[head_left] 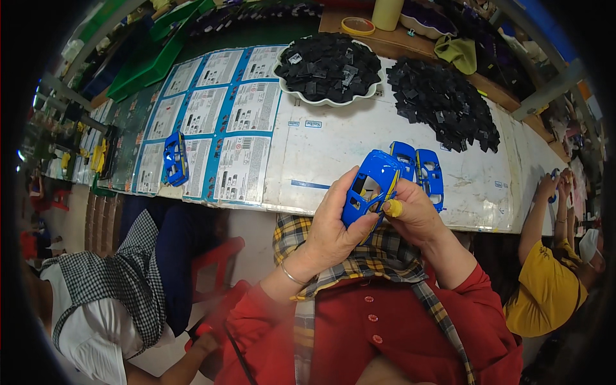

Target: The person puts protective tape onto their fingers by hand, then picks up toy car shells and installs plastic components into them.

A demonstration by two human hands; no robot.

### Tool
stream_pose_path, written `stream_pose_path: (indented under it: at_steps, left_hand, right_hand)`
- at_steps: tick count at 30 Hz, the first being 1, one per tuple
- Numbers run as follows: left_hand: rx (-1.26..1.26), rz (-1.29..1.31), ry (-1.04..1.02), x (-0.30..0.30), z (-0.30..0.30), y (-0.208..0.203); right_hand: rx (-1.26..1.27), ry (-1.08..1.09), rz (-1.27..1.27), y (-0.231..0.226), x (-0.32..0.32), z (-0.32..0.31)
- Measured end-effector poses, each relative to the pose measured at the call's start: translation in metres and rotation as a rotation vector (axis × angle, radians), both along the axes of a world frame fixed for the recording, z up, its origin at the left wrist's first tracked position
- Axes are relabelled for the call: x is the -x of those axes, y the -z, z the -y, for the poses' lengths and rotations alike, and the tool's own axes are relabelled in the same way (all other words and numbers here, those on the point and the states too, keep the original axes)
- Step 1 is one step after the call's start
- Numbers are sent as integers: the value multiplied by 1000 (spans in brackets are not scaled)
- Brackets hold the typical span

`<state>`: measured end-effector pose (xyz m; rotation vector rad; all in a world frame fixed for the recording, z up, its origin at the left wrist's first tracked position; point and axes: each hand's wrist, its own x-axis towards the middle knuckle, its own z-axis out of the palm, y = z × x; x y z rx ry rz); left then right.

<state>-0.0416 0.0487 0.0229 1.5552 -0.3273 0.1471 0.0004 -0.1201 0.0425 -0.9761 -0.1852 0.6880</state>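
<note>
A blue toy car body (380,165) with a yellow stripe and open window holes is held tilted up at the near table edge. My left hand (324,234) grips it along its left side, thumb across the lower end. At its right side, my right hand (420,217) closes on it, a yellow cover over one fingertip. Whether a small part is also between those fingers is hidden. Just beyond my right hand lie two more blue car bodies (403,152), (431,174) side by side on the white tabletop (333,144).
A scalloped white bowl (327,102) heaped with flat black pieces stands farther back. To its right spreads a loose pile of black pieces (443,106). Another blue car (174,159) lies left on printed sheets (215,115). Co-workers sit left (106,308) and right (545,289).
</note>
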Motion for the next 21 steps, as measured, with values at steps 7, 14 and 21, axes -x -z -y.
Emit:
stream_pose_path:
  at_steps: [7,14,21]
  left_hand:
    - [-102,84,-31,-3,-1,-4]
    - [-38,20,-15,-2,1,-1]
    - [200,-138,-25,3,10,-11]
  right_hand:
    - [-180,22,24,9,3,-3]
    - [-121,87,-6,10,6,-3]
    - [-73,-23,-10,9,4,-10]
